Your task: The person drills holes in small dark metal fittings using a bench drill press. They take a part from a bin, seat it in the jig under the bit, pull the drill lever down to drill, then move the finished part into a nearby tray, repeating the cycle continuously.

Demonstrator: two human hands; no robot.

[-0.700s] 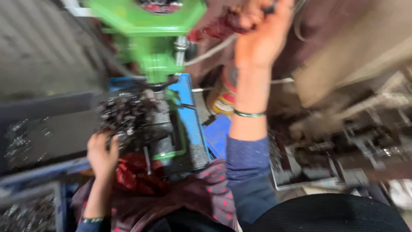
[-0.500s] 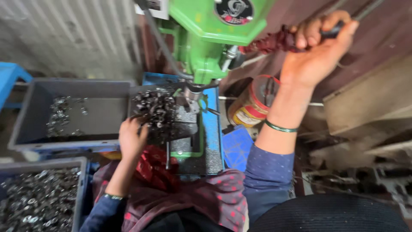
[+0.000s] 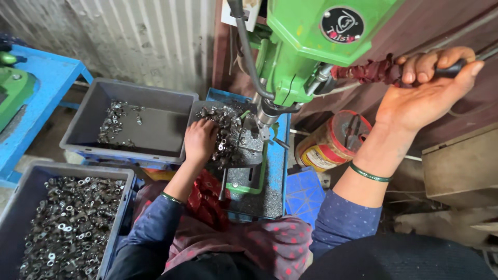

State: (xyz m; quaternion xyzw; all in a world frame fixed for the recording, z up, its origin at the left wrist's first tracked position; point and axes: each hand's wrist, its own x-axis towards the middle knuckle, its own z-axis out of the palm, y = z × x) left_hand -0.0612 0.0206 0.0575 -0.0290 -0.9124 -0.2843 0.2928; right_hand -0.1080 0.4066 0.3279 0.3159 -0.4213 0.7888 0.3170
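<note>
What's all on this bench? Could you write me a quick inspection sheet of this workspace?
Surface: blue machine table, speckled with grit.
Job's things: green drill press; pile of small metal rings beside its spindle.
Clutter: grey bin with few rings; lower grey bin nearly full; red-and-yellow tin.
Hands: left hand resting on the ring pile; right hand gripping the feed lever.
Cables: grey hose curving down the press.
Surroundings: corrugated metal wall; blue stand.

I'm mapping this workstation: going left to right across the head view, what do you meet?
Grey bin full of metal rings → left hand on a ring pile → green drill press → red-and-yellow tin → right hand gripping the feed handle.
</note>
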